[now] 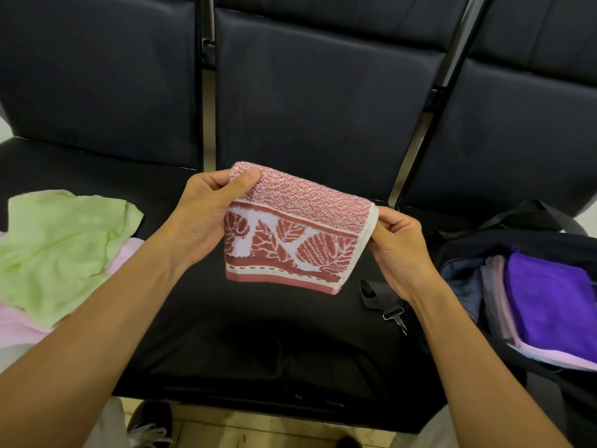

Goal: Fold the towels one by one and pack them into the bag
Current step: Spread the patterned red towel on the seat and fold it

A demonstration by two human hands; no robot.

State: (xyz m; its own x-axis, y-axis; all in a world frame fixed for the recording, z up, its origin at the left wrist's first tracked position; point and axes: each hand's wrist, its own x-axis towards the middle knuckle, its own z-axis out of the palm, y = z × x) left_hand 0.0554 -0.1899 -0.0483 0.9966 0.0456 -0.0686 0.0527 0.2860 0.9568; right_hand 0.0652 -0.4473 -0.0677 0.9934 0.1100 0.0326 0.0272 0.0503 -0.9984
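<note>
- Red-and-white leaf-pattern towel (290,231): folded to a small rectangle, held in the air above the black bench seat (258,334), roughly centre of view. Fold edge up, patterned border hanging toward the camera.
- Left hand (206,215): grasping the towel's upper-left corner, thumb on the near face, fingers curled behind.
- Right hand (400,250): pinching the towel's right edge w/ thumb + fingertips; white hem shows at the pinch.
- Both forearms bare, reaching in from the bottom of the frame.
- Black bag (484,240): on the seat to the right, open at the top. Inside: purple towel (555,302) lying flat on top of a lilac one (549,357); other greyish folded cloth beside them, can't tell what exactly.
- Bag strap w/ metal clip (392,313): lying on the seat just left of the bag, below the right wrist.
- Light green towel (61,250): unfolded, rumpled, on the seat at left; sits on top of a pink towel (19,324), whose edges show beneath it.
- Seat backs: black padded, w/ metal frame bars between them.
- Shoe (148,425) visible on the floor at the bottom edge.
</note>
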